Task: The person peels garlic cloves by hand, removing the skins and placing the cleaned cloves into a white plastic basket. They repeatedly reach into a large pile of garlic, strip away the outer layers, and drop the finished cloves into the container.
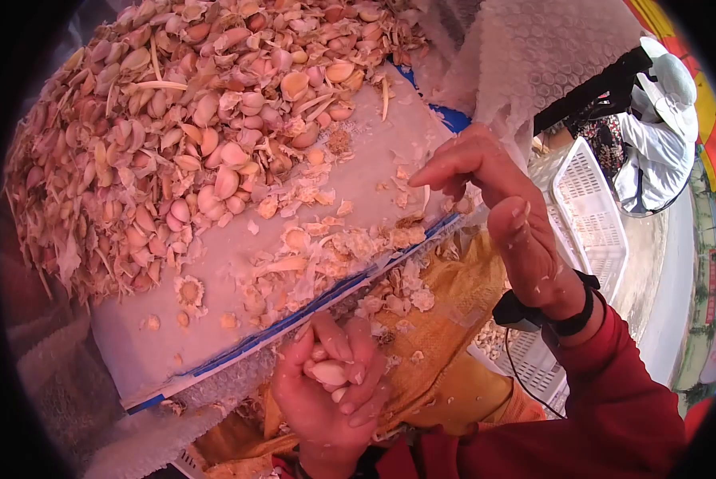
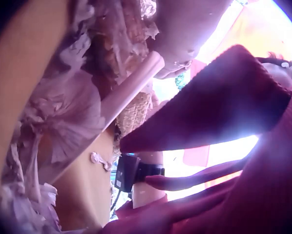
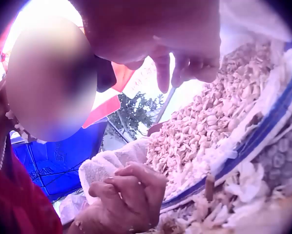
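My left hand (image 1: pixel 330 391) is turned palm up at the near edge of the board, its fingers curled round several garlic cloves (image 1: pixel 328 373). Up and to the right, my right hand (image 1: pixel 525 227) hangs above the board's right end, thumb apart from the bent fingers, nothing between them. A big heap of garlic cloves (image 1: pixel 206 152) with loose skins covers the far left of the pale board (image 1: pixel 146 359). In the right wrist view, the left hand (image 3: pixel 126 195) shows curled beside the heap, below the right hand (image 3: pixel 156 34).
Dry garlic skins (image 1: pixel 294 263) lie along the board's blue edge (image 1: pixel 238 347). Below it spreads an orange sack (image 1: pixel 446 359) with scraps on it. White plastic crates (image 1: pixel 593 207) stand at the right, near a seated person in white (image 1: pixel 657 136). Bubble wrap (image 1: pixel 565 48) hangs behind.
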Action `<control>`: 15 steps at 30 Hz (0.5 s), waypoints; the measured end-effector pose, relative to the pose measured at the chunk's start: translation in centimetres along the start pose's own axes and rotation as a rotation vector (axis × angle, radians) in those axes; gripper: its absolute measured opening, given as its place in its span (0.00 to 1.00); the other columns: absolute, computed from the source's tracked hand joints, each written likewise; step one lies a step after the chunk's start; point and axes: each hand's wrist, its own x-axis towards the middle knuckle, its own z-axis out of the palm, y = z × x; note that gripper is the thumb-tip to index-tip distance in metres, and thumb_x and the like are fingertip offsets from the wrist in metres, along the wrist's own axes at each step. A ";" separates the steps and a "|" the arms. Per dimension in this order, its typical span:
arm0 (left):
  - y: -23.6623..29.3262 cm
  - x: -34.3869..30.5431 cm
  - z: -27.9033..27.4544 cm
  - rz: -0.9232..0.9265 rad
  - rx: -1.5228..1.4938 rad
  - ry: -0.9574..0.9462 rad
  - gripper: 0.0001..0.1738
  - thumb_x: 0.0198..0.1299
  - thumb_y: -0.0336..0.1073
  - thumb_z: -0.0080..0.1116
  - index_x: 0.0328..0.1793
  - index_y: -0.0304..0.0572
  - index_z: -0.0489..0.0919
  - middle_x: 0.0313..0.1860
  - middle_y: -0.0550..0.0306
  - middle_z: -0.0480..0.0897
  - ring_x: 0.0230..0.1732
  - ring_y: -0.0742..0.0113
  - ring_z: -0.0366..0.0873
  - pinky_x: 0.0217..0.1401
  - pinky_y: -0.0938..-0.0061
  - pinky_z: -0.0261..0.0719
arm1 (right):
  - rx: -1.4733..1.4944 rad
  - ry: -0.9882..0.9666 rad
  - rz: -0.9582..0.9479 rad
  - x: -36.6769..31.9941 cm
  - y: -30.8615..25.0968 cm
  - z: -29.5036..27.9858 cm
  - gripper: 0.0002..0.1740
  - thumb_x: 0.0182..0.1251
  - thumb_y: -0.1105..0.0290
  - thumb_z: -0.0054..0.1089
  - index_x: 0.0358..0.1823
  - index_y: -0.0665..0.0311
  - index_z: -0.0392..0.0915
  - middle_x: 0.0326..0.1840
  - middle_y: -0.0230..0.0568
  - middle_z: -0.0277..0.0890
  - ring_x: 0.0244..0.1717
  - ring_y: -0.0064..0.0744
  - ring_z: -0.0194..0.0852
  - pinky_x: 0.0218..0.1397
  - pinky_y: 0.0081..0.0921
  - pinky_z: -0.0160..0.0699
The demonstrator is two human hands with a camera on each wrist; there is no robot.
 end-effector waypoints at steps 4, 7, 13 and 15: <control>0.2 -1.3 0.3 0.138 -0.037 -0.129 0.19 0.71 0.44 0.33 0.29 0.42 0.63 0.22 0.53 0.63 0.11 0.75 0.55 0.07 0.82 0.56 | -0.078 -0.002 0.142 -1.1 5.5 0.3 0.33 0.76 0.45 0.30 0.62 0.66 0.66 0.53 0.45 0.65 0.59 0.39 0.60 0.66 0.30 0.53; -0.5 -2.8 0.1 0.193 0.039 -0.219 0.20 0.71 0.44 0.34 0.27 0.42 0.63 0.21 0.53 0.64 0.11 0.74 0.54 0.07 0.81 0.56 | 0.148 -0.067 0.149 -0.4 5.2 2.0 0.35 0.75 0.43 0.30 0.68 0.65 0.60 0.59 0.45 0.62 0.64 0.40 0.57 0.70 0.31 0.50; -1.1 -5.4 -0.3 0.252 0.108 -0.349 0.18 0.72 0.42 0.34 0.27 0.46 0.60 0.21 0.58 0.61 0.11 0.78 0.49 0.07 0.85 0.48 | 0.046 -0.255 -0.272 3.1 5.2 7.2 0.30 0.75 0.48 0.35 0.66 0.62 0.64 0.58 0.48 0.69 0.63 0.45 0.60 0.69 0.34 0.53; -0.9 -6.1 -0.5 0.257 0.098 -0.366 0.17 0.72 0.42 0.34 0.27 0.46 0.60 0.21 0.59 0.61 0.11 0.78 0.48 0.07 0.86 0.47 | 0.076 -0.439 -0.325 2.5 3.5 8.3 0.28 0.74 0.50 0.38 0.64 0.63 0.68 0.57 0.48 0.69 0.64 0.46 0.60 0.68 0.37 0.55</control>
